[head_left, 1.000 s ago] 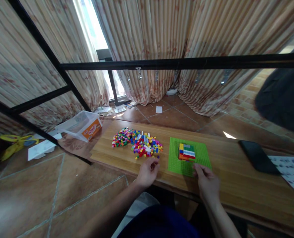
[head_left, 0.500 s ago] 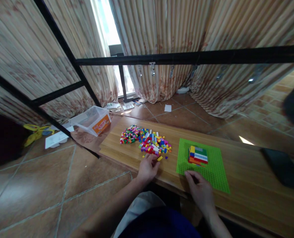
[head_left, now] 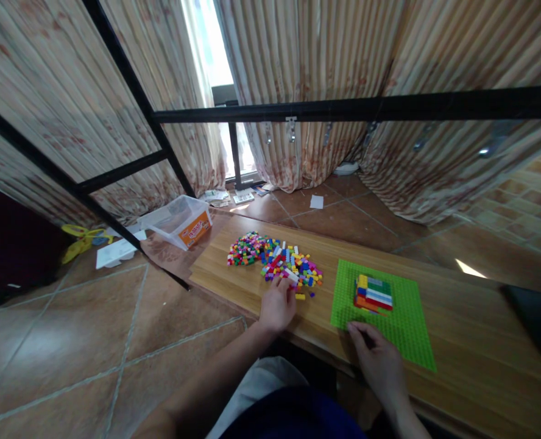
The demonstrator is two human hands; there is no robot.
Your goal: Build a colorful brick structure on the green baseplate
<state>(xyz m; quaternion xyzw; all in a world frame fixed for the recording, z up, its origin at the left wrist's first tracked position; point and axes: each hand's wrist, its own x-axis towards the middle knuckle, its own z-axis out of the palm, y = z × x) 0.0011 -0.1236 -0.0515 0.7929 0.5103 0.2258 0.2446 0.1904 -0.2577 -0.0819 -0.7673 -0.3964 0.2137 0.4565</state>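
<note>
A pile of small colourful toy bricks (head_left: 293, 259) lies on the wooden table. My left hand (head_left: 277, 306) reaches to the pile's near edge, its fingers drawn together among the bricks; what they pinch is hidden. Beside those fingers are a loose yellow brick (head_left: 300, 297) and a small dark blue brick (head_left: 312, 294). A green baseplate (head_left: 407, 323) carries a block of stacked bricks (head_left: 373, 294) in yellow, blue, red, white, green and orange. My right hand (head_left: 380, 361) is at the plate's near left edge, thumb and forefinger together; anything between them is too small to make out.
Smaller bricks (head_left: 245, 249) form a heap left of the pile. A clear plastic box (head_left: 176, 222) with an orange label stands beyond the table's left end. A dark flat object (head_left: 533, 320) lies at the table's right. A black metal bar (head_left: 343, 108) crosses above the far side.
My view has turned left, shifting the table rightward in the picture. My left hand has moved forward to the pile's bricks. My right hand has moved left along the baseplate's near edge.
</note>
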